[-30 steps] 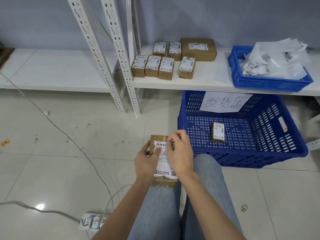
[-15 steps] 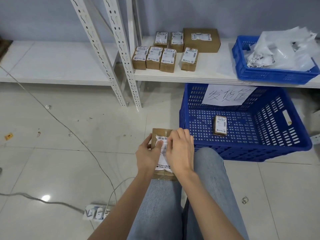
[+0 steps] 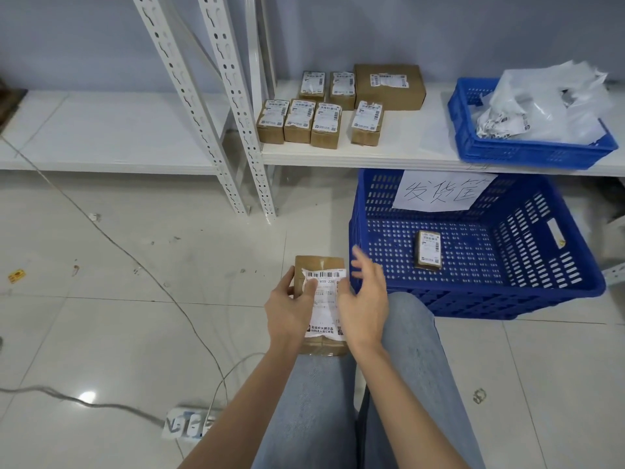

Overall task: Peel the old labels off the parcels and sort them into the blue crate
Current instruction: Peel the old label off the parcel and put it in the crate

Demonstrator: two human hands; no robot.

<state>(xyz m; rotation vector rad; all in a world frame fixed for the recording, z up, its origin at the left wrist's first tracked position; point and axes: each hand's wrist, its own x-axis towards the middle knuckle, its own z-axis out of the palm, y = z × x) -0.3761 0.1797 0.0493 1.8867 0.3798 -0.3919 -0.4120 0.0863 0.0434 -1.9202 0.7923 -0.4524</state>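
Just below the middle of the frame, a small brown cardboard parcel (image 3: 318, 292) rests on the person's knee. The left hand (image 3: 291, 309) grips it from the left side, thumb lying across the white label (image 3: 325, 302) on its top face. The right hand (image 3: 367, 299) hovers just right of the parcel with its fingers (image 3: 360, 265) spread and relaxed, holding nothing and, as far as can be told, not touching the box.

The parcel looks light and stiff, a taped carton that one hand can steady without crushing. The label is thin paper, wrinkled and apparently lifting a little at its upper edge; it will probably tear if pulled fast or straight up. The sensible hold is a pinch at that upper right corner, peeling low and slowly toward the body, while the left hand clamps the carton's sides.

The blue crate (image 3: 575, 292) sits on the floor at centre right, touching the knee's side of the frame, with one small parcel (image 3: 429, 249) already inside. More labelled parcels (image 3: 299, 125) wait on the shelf (image 3: 399, 154) at upper centre, beside a smaller blue tray (image 3: 507, 154) of crumpled paper.
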